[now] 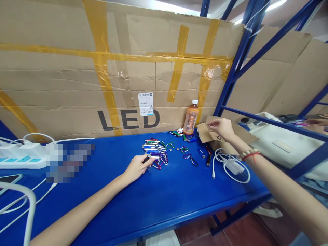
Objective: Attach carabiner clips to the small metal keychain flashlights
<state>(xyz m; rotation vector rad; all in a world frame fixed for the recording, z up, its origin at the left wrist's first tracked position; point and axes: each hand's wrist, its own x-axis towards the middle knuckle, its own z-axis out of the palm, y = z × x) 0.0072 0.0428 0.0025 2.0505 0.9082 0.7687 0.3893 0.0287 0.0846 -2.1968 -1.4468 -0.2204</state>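
My left hand [137, 168] is closed around a small black-tipped keychain flashlight [146, 159], at the near end of a row of similar flashlights [151, 146] in blue, green, red and silver. Coloured carabiner clips [159, 163] lie along the right side of that row. Above an open cardboard box [205, 134], my right hand [222, 128] has its fingers pinched together. Whatever is between those fingertips is too small to make out. Between the hands lie loose carabiners [187, 156], and a dark flashlight [208, 160] rests near the box.
An orange drink bottle [191, 118] stands at the back of the blue table [153, 201]. A white charger with its cable [234, 166] lies at the right. A power strip [25, 160] and white cables occupy the left. Behind stands a large taped carton [128, 78]; blue shelf posts [230, 75] rise right.
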